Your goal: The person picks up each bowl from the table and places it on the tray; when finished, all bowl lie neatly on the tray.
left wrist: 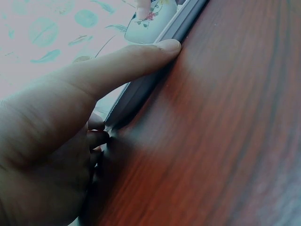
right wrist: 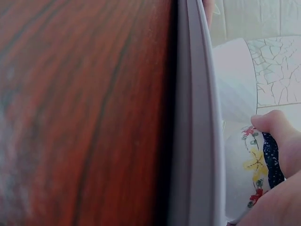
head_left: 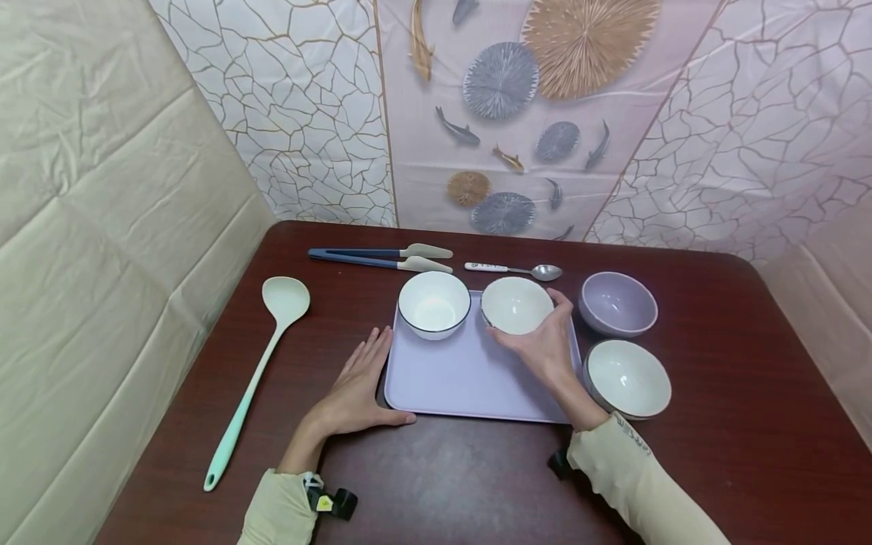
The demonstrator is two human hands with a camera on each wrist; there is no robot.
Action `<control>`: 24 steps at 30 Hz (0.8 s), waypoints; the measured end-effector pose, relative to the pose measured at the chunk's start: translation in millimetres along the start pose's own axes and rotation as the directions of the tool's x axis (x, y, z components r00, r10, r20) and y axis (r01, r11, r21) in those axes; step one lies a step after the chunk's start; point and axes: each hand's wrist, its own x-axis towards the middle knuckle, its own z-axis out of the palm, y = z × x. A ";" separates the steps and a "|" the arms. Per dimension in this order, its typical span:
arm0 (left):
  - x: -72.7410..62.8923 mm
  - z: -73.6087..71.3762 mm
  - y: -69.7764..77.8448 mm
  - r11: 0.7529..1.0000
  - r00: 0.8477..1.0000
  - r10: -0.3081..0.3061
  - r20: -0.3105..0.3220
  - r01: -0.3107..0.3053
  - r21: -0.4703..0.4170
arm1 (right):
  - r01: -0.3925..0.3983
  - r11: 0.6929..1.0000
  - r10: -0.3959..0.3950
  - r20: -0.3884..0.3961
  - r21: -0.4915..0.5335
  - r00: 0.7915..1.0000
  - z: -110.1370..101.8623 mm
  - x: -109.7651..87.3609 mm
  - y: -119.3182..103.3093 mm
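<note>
My right hand (head_left: 550,348) grips a white bowl (head_left: 516,305) by its rim, thumb at the near side and fingers at the far right. The right wrist view shows flowers and a dark band on the outside of this floral bowl (right wrist: 240,174). It is at the back right of a lilac tray (head_left: 470,378); whether it touches the tray cannot be told. Beside it on the tray's back left stands a white bowl with a dark rim (head_left: 434,303). Along the tray's left edge lie the straight fingers of my left hand (head_left: 354,397), its thumb (left wrist: 160,47) at the front edge.
Right of the tray stand a purple bowl (head_left: 618,303) and another white bowl (head_left: 628,378). Behind it lie blue-handled tongs (head_left: 375,257) and a metal spoon (head_left: 545,272) with a white handle. A long green-handled ladle (head_left: 259,371) lies on the left of the table (head_left: 736,424).
</note>
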 end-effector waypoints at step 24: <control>-0.1 0.6 -0.2 1.000 1.000 0.003 -0.002 -0.003 0.001 | 0.050 0.998 -0.051 -0.006 -0.044 0.999 -8.8 -6.4 -8.0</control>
